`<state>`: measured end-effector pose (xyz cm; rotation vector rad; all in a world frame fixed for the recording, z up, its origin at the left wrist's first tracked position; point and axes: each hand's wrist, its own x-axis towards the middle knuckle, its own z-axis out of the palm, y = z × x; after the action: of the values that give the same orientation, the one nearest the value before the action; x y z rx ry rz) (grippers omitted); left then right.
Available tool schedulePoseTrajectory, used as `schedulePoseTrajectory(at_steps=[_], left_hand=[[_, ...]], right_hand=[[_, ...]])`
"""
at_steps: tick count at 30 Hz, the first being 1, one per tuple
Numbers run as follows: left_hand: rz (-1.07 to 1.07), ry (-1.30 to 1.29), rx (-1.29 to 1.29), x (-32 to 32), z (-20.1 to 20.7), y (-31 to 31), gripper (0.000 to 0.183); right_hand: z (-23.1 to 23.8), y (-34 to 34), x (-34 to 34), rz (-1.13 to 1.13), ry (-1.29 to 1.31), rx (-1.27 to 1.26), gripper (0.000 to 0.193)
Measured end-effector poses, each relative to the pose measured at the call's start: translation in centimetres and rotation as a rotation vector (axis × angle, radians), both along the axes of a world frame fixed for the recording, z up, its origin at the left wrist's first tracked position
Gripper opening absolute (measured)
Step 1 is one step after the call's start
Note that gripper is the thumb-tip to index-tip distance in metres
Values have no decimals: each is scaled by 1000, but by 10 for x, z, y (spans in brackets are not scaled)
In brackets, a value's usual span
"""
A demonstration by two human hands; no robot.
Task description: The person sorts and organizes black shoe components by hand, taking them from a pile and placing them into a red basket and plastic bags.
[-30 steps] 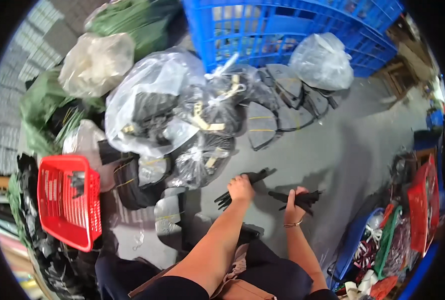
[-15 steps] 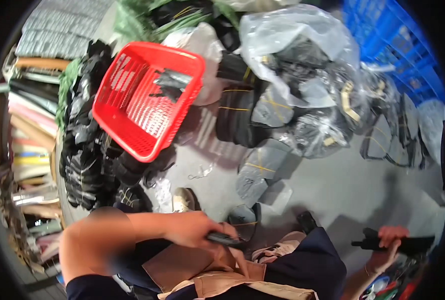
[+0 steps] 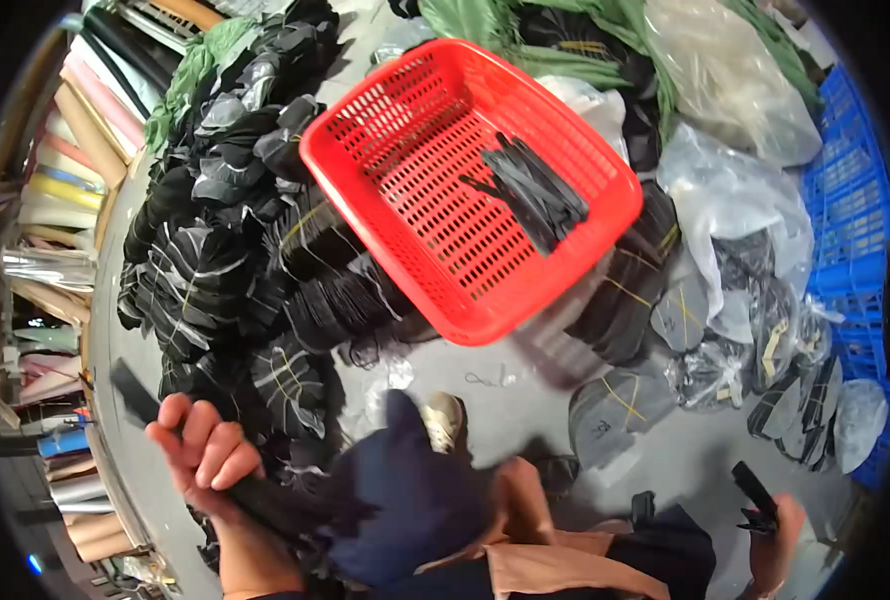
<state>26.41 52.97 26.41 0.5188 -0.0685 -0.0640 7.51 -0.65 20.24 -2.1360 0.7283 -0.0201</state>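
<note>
At the lower left, my left hand [image 3: 210, 455] is closed round a flat black strip [image 3: 133, 392], whose end sticks out past the fingers. Its material I cannot make out. Over at the lower right, my right hand [image 3: 787, 535] grips a few dark strips [image 3: 755, 490], one of them pointing up and to the left. Ahead of me stands a red plastic basket [image 3: 405, 245] with slotted walls. A small pile of similar black strips [image 3: 535, 190] lies inside it, towards its right side.
Bundled black pieces [image 3: 205, 280] are heaped left of the basket. Grey tied bundles [image 3: 615, 410] lie on the floor [image 3: 505, 400]. Clear bags [image 3: 735, 190] and a blue crate [image 3: 850, 200] stand at the right. Rolls of material [image 3: 75, 190] fill a rack on the far left.
My left hand has moved from in front of my lap out to the left with a black strip. My right hand still holds dark strips. The view has shifted, bringing the basket nearer the middle.
</note>
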Motion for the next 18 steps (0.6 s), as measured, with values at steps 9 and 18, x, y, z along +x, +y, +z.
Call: schedulePoseTrajectory(at_steps=[9, 18], left_hand=[[-31, 269, -106, 165, -62, 45, 18], [-17, 370, -315, 147, -118, 96, 25]], right_hand=[[88, 91, 91, 278, 117, -836, 29], [44, 240, 336, 561, 424, -310, 23]])
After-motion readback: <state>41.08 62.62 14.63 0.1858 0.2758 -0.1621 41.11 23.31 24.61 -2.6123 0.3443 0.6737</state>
